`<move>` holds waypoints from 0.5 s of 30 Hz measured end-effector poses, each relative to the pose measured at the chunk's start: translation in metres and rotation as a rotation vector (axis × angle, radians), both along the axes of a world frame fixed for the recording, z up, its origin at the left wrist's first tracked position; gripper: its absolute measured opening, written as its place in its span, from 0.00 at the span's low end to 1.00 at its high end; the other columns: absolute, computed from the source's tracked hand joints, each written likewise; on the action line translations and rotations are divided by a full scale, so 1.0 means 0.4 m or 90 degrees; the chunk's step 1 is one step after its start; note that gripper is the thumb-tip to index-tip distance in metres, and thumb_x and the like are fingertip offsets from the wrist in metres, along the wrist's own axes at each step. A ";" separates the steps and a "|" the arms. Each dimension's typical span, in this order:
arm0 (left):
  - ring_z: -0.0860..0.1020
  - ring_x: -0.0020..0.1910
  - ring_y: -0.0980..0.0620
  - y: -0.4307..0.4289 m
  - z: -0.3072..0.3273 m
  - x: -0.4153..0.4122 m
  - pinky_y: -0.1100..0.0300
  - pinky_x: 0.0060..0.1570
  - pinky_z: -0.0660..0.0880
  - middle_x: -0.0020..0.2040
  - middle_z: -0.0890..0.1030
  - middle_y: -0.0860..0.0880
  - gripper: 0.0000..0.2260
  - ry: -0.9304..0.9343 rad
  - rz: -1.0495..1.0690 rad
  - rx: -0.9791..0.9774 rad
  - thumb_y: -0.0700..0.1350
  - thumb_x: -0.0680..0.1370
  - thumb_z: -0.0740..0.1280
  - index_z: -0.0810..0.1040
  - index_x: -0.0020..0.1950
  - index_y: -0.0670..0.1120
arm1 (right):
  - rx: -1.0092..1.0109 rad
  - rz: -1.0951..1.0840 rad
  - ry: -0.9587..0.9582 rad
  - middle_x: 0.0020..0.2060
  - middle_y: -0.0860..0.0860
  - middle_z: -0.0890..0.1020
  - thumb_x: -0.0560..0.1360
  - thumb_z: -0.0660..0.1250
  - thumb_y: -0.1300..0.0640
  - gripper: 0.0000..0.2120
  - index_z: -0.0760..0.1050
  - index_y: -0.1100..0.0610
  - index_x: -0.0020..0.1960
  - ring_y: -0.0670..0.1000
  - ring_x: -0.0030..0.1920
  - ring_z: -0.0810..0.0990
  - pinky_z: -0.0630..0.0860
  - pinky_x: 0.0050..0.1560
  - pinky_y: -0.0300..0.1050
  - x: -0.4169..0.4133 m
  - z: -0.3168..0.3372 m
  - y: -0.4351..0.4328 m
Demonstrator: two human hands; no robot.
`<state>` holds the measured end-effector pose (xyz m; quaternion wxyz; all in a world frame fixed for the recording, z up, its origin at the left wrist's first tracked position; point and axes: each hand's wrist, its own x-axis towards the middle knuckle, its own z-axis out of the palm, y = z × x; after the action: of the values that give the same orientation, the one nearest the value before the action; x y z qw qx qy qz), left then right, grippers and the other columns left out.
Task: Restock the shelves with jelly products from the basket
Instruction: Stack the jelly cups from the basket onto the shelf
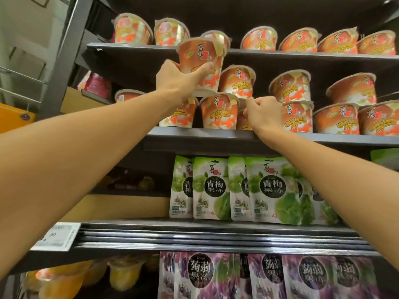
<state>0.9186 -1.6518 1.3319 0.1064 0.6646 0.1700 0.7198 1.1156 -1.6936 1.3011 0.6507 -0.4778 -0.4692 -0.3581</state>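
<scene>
Green pouches [211, 188] nearest; right hand [264, 115] curled against a half-hidden cup [241, 123] on the middle shelf [194, 132], grip impossible to tell; left hand [177, 80] wrapped round an orange jelly cup [200, 55], raised above the shelved cups [218, 111], thumb across its front

The middle shelf [216, 134] is packed along its front with cups [336, 119] rim to rim, with a second tier [290, 85] stacked on top. Dark gaps open between the upper cups and under the top shelf [302, 53]. The left hand [172, 83] and its held cup [200, 61] block left of centre. The right hand [264, 114] fills the front gap beside them. Some room shows at the left end, near the post [71, 50].
</scene>
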 end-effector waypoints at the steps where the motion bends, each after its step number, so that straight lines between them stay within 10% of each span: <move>1: 0.77 0.53 0.53 0.005 0.003 0.003 0.53 0.59 0.74 0.54 0.80 0.51 0.33 0.007 0.036 -0.001 0.72 0.66 0.69 0.75 0.60 0.49 | -0.001 0.001 -0.005 0.36 0.60 0.84 0.78 0.58 0.51 0.22 0.80 0.66 0.37 0.60 0.37 0.80 0.74 0.35 0.51 0.002 0.000 0.003; 15: 0.67 0.69 0.40 0.007 0.078 0.019 0.43 0.67 0.64 0.66 0.75 0.44 0.37 -0.021 0.133 -0.078 0.74 0.69 0.63 0.76 0.63 0.45 | -0.003 -0.013 -0.044 0.33 0.59 0.83 0.78 0.59 0.51 0.21 0.81 0.64 0.36 0.58 0.34 0.79 0.67 0.30 0.43 0.015 0.002 0.019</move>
<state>0.9264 -1.6491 1.3632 0.0740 0.6238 0.2800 0.7259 1.1215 -1.6862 1.3019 0.6293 -0.4715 -0.4870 -0.3801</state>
